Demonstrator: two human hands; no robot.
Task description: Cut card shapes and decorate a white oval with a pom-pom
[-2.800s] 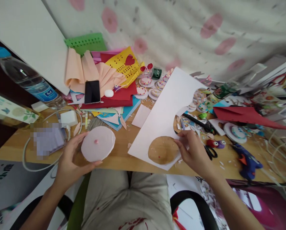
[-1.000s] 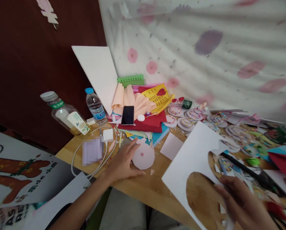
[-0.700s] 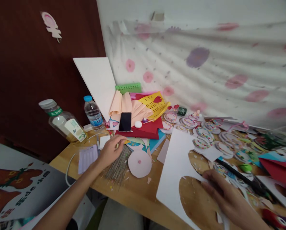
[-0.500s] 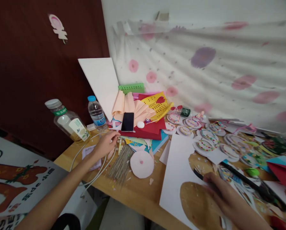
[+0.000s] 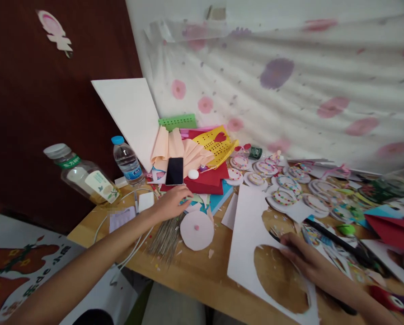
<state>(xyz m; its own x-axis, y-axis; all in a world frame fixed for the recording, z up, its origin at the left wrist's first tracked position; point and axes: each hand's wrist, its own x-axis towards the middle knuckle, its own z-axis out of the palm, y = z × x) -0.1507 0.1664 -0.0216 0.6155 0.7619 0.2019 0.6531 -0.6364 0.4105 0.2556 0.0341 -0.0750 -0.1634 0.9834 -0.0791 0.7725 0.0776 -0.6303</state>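
The head view looks down on a crowded craft desk [image 5: 195, 275]. The left hand [image 5: 171, 204] reaches forward over the paper scraps at the foot of the red and blue sheet stack [image 5: 207, 183], fingers curled loosely onto a scrap there — whether its grip has closed on anything I cannot tell, since the fingertips are hidden behind the hand itself. Just beside it, nearer the person, lies the pink paper disc [image 5: 197, 230] with a small pink dot at its middle, flat on the desk and touched by neither hand. A bundle of thin grey sticks [image 5: 166, 234] fans out under the left wrist.

The right hand [image 5: 302, 259] lies flat on the white card sheet [image 5: 247, 234], pinning it down beside the round holes cut out of it; that hand is spread, holding nothing.

My reading: the work is at a picking-out stage — the left hand sorting among the scraps near the disc. The next move would call for a fine pinch on thin paper without dragging its neighbours.

The right forearm is cut off by the frame edge, and the right side of the desk is blurred.
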